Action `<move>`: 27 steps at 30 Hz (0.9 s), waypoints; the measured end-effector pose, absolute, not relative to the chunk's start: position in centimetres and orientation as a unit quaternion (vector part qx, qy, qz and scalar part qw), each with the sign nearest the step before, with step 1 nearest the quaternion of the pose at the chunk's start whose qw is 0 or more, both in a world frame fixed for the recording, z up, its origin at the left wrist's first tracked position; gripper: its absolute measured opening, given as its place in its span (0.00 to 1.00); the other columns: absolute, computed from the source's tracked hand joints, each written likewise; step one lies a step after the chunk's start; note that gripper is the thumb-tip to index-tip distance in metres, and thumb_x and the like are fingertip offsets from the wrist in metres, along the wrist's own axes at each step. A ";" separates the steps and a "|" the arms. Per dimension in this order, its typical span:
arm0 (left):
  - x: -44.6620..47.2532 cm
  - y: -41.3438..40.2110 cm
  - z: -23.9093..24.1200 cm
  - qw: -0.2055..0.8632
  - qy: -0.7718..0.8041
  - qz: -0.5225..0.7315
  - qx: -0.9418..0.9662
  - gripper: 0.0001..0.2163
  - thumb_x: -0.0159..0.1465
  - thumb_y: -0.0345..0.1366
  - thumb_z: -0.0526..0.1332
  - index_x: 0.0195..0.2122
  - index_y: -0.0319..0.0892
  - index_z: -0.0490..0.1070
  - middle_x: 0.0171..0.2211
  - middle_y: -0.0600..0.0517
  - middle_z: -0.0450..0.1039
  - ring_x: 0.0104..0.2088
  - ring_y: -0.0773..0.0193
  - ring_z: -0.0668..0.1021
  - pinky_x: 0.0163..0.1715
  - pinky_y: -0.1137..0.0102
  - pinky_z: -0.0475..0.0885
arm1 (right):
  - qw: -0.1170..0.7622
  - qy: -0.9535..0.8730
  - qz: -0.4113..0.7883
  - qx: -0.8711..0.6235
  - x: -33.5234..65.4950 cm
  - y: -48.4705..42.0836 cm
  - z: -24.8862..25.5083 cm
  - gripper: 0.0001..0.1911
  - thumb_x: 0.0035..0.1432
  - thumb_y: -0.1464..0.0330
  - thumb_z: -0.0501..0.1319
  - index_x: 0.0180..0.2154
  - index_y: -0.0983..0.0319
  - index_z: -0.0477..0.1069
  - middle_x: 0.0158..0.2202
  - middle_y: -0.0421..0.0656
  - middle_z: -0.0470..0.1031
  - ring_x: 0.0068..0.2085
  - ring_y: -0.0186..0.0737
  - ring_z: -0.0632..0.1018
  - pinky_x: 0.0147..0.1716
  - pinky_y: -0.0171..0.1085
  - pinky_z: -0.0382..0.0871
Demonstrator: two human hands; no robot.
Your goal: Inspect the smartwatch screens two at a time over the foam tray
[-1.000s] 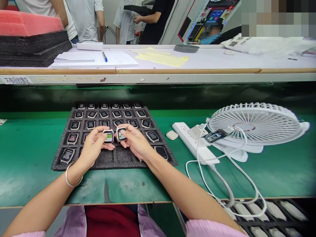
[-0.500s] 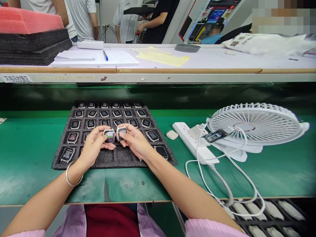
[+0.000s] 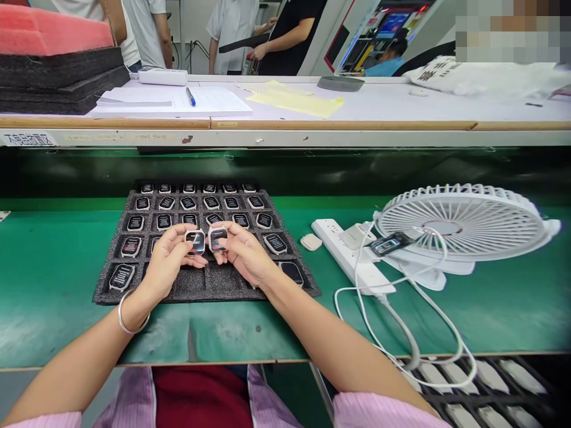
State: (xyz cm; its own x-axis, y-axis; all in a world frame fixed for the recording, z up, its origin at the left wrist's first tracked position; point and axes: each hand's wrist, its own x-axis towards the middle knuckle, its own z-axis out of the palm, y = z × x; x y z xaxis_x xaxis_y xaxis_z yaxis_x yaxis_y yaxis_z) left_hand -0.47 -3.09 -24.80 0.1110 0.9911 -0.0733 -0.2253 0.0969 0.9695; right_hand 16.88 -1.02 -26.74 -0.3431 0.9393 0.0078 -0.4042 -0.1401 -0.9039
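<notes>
Head view, frame centre: left hand (image 3: 167, 261) and right hand (image 3: 243, 252) each pinch one smartwatch body (image 3: 195, 242) edgewise above foam tray (image 3: 200, 285). Judged light, rigid, glass-faced; grip the rims.

We see two small square watch faces side by side, nearly touching. The left watch (image 3: 195, 242) shows a dark screen; the right watch (image 3: 218, 239) too, both tilted up above the foam tray (image 3: 196, 285).

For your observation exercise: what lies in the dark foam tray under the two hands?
The foam tray holds rows of small watch bodies. Left hand and right hand each hold one above it; pockets beneath them are hidden.
</notes>
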 end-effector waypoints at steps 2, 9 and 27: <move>-0.4 -3.1 -24.8 0.597 0.434 0.505 0.447 0.17 0.55 0.36 0.64 0.45 0.41 0.67 0.35 0.54 0.77 0.23 0.65 0.81 0.27 0.68 0.80 | 0.486 -0.443 0.690 -0.303 16.9 -1.0 -26.8 0.17 0.51 0.66 0.68 0.43 0.61 0.70 0.30 0.37 0.75 0.22 0.30 0.73 0.24 0.32 0.64; -0.4 -3.1 -24.7 0.593 0.433 0.505 0.453 0.17 0.55 0.37 0.65 0.45 0.41 0.66 0.36 0.54 0.76 0.23 0.66 0.81 0.27 0.69 0.79 | 0.486 -0.459 0.679 -0.303 17.0 -1.0 -27.0 0.18 0.51 0.69 0.67 0.45 0.60 0.70 0.30 0.36 0.73 0.24 0.30 0.73 0.24 0.32 0.64; -0.2 -11.7 -17.6 0.829 0.074 0.294 0.469 0.34 0.51 0.36 0.75 0.59 0.49 0.69 0.37 0.50 0.76 0.41 0.62 0.80 0.37 0.75 0.75 | 0.486 -0.479 0.678 -0.273 16.4 -0.9 -26.9 0.28 0.48 0.68 0.72 0.52 0.55 0.69 0.45 0.41 0.72 0.31 0.32 0.78 0.33 0.34 0.72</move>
